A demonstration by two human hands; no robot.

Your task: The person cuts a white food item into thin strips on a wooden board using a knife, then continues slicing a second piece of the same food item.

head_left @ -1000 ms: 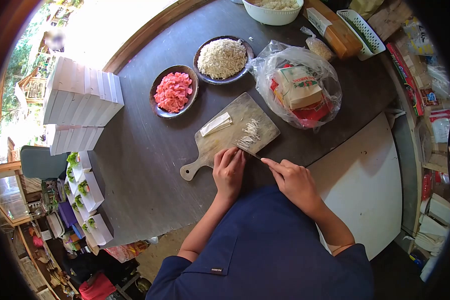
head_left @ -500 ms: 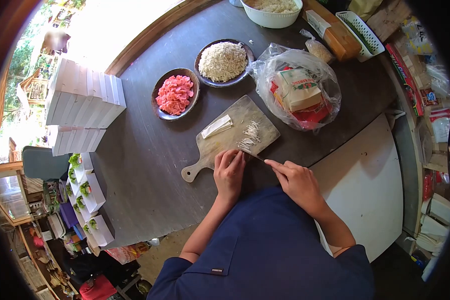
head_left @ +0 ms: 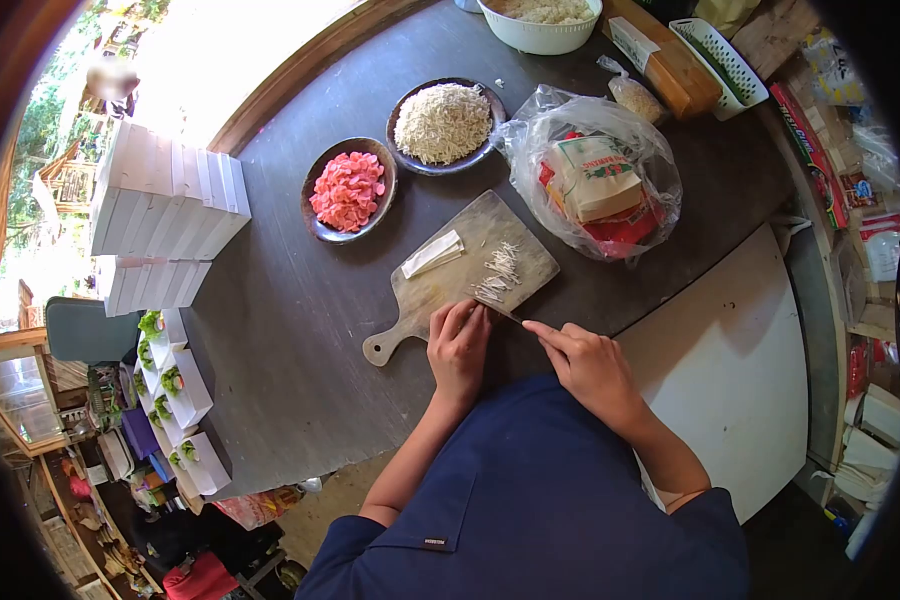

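Note:
A wooden cutting board (head_left: 480, 215) with a handle lies on the dark table. Folded white strips (head_left: 433, 254) rest on its left half, and a pile of thin white shreds (head_left: 498, 275) on its right half. My left hand (head_left: 459, 345) is at the board's near edge with fingers curled down; what they press on is hidden beneath them. To the right, my right hand (head_left: 585, 362) is closed round a knife (head_left: 507, 315), whose thin blade reaches to my left fingertips beside the shreds.
Beyond the board stand a bowl of pink slices (head_left: 348, 190), a bowl of pale shreds (head_left: 443, 122) and a plastic bag (head_left: 595, 180) with packets. White boxes (head_left: 160, 200) are stacked at the left. A white basin (head_left: 542, 35) stands at the far edge.
My right hand and the knife have shifted very slightly to the left. The left hand stays at the board's near edge.

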